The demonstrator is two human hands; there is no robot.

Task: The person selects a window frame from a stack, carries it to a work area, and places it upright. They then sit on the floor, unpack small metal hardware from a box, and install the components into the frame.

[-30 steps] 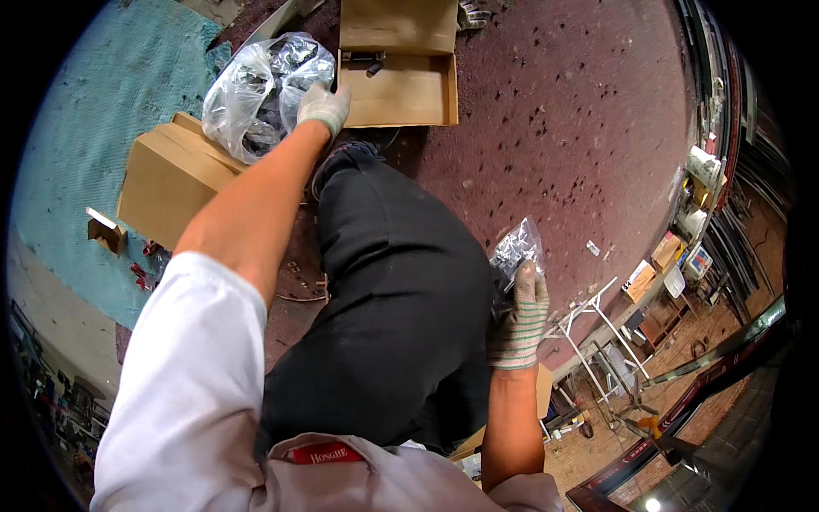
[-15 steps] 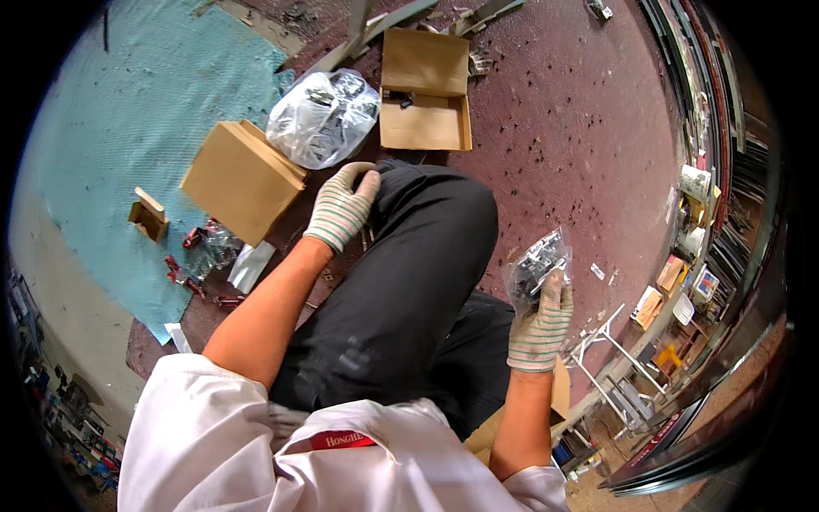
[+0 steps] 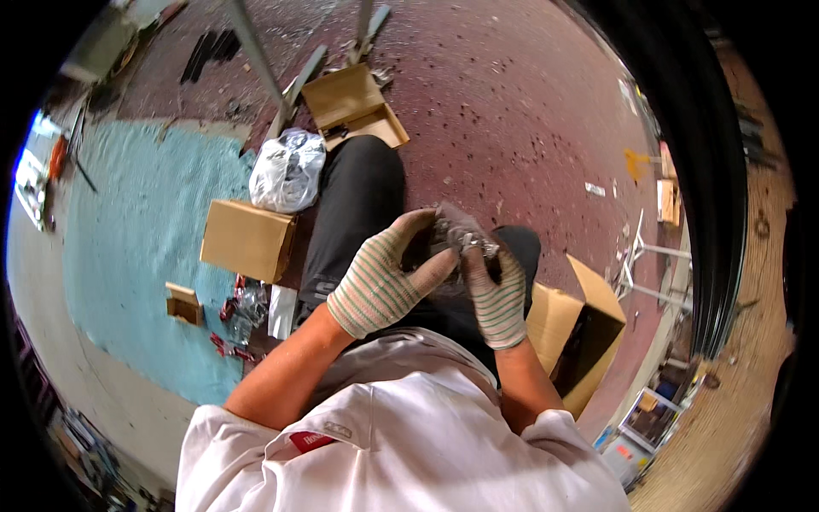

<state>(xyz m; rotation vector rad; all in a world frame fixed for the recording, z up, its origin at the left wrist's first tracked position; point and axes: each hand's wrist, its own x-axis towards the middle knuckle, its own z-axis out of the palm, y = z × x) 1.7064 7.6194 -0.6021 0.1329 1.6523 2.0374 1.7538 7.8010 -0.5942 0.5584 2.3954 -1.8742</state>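
Handwork on one small clear bag [image 3: 459,224]

The step in hand, as far as could be judged, was two-handed handling of the small clear bag, which sat above the lap, in front of the pale shirt [image 3: 409,418], its dark, shiny contents too blurred to name. The gloved right hand [image 3: 497,303] was clamped on it, fingers along the right side. The gloved left hand [image 3: 375,282] met it from the left, thumb and forefinger parted, their tips at the bag's edge; whether they pinched the film could not be told. The next move seemed to call for a firm right hold and a light left touch, since thin film could slip or split and let the contents drop.

Writing was scarce. A red label [image 3: 311,440] with pale lettering lay on the shirt, and a pale mark, perhaps letters, showed on the dark trousers [image 3: 354,196] near the left wrist. A white slip [image 3: 595,189] on the maroon floor [image 3: 512,111] bore marks too small to read. No print could be made out on the brown carton [image 3: 246,239] or the large clear bag [image 3: 288,175] beside it.
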